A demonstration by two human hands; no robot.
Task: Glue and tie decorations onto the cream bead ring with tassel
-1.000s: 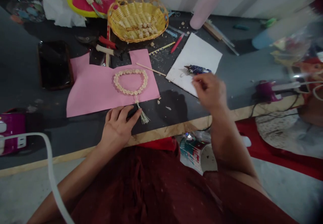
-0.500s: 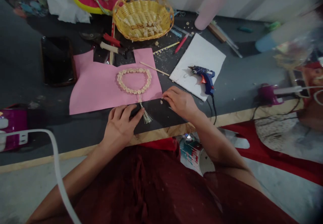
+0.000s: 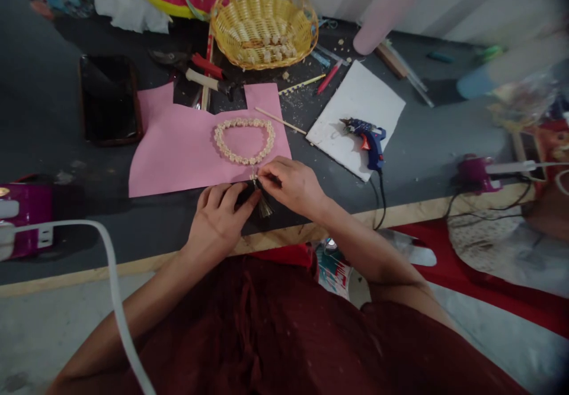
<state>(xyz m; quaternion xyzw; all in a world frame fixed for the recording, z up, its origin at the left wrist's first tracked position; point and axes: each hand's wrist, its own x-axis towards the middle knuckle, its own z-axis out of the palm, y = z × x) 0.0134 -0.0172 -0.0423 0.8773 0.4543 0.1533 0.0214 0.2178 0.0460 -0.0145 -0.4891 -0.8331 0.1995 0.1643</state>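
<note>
A loop of small cream flower-like pieces (image 3: pixel 217 140) lies on a pink sheet (image 3: pixel 173 152). From its lower end a short stem leads to a pale tassel (image 3: pixel 265 207) beyond the sheet's front edge. My left hand (image 3: pixel 217 214) rests on the dark table, fingers apart and slightly bent, its thumb tip beside the tassel. Pinched together, the fingertips of my right hand (image 3: pixel 296 187) are at the tassel's top, just under the loop. Whatever they grip is too small and covered to make out. My right hand partly hides the tassel.
Behind the sheet stand a wicker basket (image 3: pixel 222 30) with small cream pieces, and pruning shears (image 3: pixel 202 79). A blue glue gun (image 3: pixel 376 149) lies on a white board (image 3: pixel 355 89) to the right. A phone (image 3: pixel 109 101) is at left. A white cable (image 3: pixel 111 264) crosses the lower left.
My right hand has moved left from the sheet's front right corner to the top of the tassel. My left hand stays beside the tassel. The view has shifted slightly.
</note>
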